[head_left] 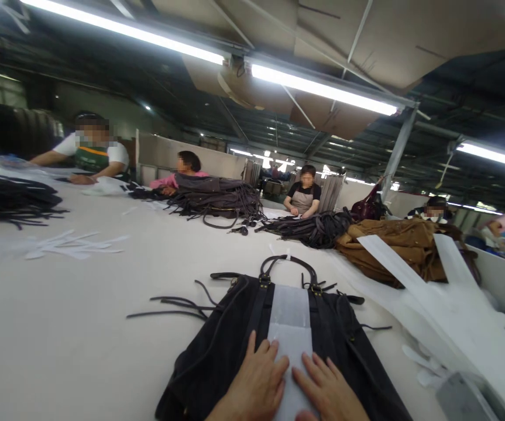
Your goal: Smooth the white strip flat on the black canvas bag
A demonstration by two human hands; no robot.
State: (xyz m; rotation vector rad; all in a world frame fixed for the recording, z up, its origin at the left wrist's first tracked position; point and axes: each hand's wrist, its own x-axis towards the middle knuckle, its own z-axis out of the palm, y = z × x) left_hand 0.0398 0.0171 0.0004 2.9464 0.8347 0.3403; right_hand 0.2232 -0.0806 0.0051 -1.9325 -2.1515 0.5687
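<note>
A black bag with straps and a top handle lies flat on the white table in front of me. A white paper strip runs down its middle. My left hand presses flat on the bag and the strip's left edge, fingers spread. Beside it, my right hand lies flat on the strip's right edge and the bag. Neither hand grips anything.
White foam sheets lie at the right over a pile of brown bags. Heaps of black bags and straps sit farther back, white paper strips at the left. Several seated people work along the far edge.
</note>
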